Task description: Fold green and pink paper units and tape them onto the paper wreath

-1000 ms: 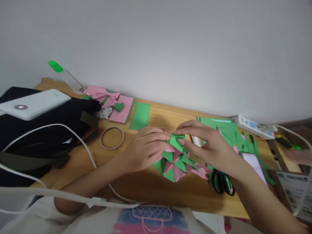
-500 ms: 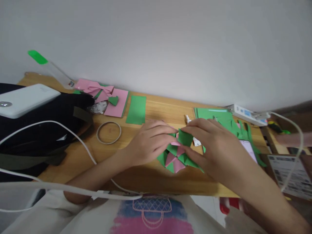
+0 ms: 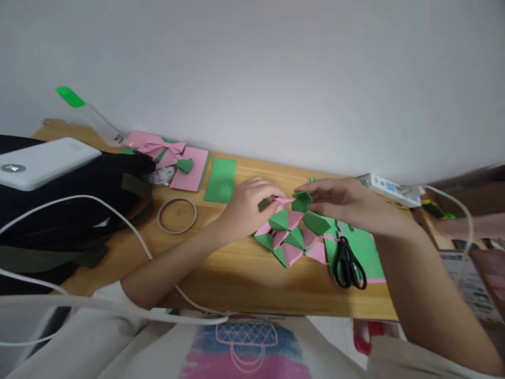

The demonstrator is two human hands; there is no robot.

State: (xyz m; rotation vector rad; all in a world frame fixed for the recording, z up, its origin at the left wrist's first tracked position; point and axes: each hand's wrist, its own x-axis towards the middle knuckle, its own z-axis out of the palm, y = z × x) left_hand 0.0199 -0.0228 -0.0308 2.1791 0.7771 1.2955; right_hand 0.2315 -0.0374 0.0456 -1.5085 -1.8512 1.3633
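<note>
A folded paper model (image 3: 292,237) of green and pink pieces is over the wooden table in front of me. My left hand (image 3: 254,205) pinches its upper left part, at a pink point. On the upper right, my right hand (image 3: 343,200) has its thumb and fingertips around a green flap (image 3: 302,201) of the model; the fingers are stretched rather straight. Beside the model, below my right hand, black-handled scissors (image 3: 347,266) lie partly on green paper (image 3: 369,255). The scissors' blades are mostly covered.
A green sheet (image 3: 220,180), pink paper (image 3: 193,168) with folded pieces, and a tape ring (image 3: 177,216) lie to the left. A white power bank (image 3: 51,160) rests on a black bag (image 3: 90,205). Cables cross the lower left. A power strip (image 3: 389,188) is by the wall; another person's arm (image 3: 453,227) shows far right.
The model has turned, showing more pink and green points. My right hand has shifted upward, its fingers straighter, and its arm uncovers the scissors. My left hand has moved slightly up.
</note>
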